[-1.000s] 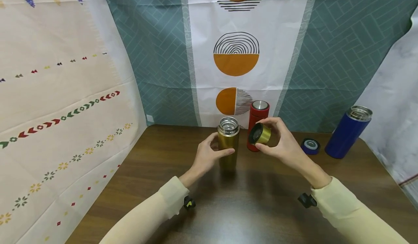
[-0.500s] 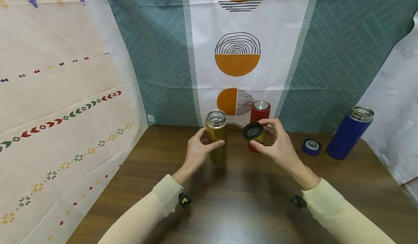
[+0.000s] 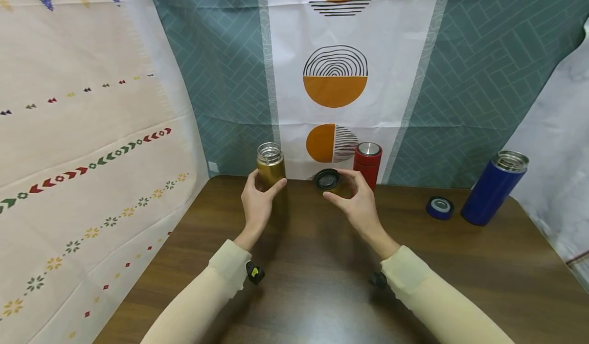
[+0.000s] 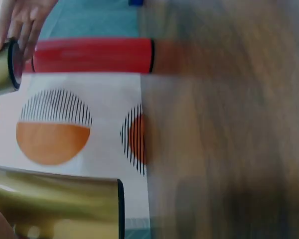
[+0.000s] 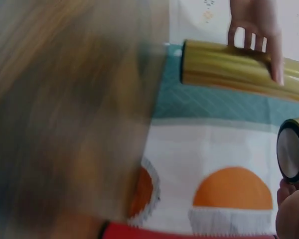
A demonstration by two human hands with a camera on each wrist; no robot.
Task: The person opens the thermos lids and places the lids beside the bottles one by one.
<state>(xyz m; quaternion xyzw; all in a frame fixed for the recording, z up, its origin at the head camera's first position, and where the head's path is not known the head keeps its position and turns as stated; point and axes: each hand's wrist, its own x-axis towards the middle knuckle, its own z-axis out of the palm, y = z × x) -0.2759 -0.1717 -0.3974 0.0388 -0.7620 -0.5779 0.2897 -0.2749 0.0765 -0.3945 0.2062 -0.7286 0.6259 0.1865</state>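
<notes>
My left hand (image 3: 258,201) grips a gold vacuum bottle (image 3: 270,171) round its side. Upright and without a lid, the bottle shows its bare steel mouth, and its base appears off the table in the right wrist view. The bottle's gold lid (image 3: 328,180) is pinched between the thumb and fingers of my right hand (image 3: 359,203). Its black-rimmed inside faces up, while a silver disc on its other end faces the table in the right wrist view. Lid and bottle are apart, with the lid to the right.
Behind my right hand stands a red bottle (image 3: 368,162) with a silver-topped lid. A lidless blue bottle (image 3: 492,190) is at the table's right, its blue lid (image 3: 439,207) lying beside it. Patterned cloth (image 3: 230,78) hangs behind the brown table (image 3: 313,282).
My left hand has carried the gold bottle leftward and away from me. My right hand has moved left with the lid, turning its inside upward, and uncovering more of the red bottle.
</notes>
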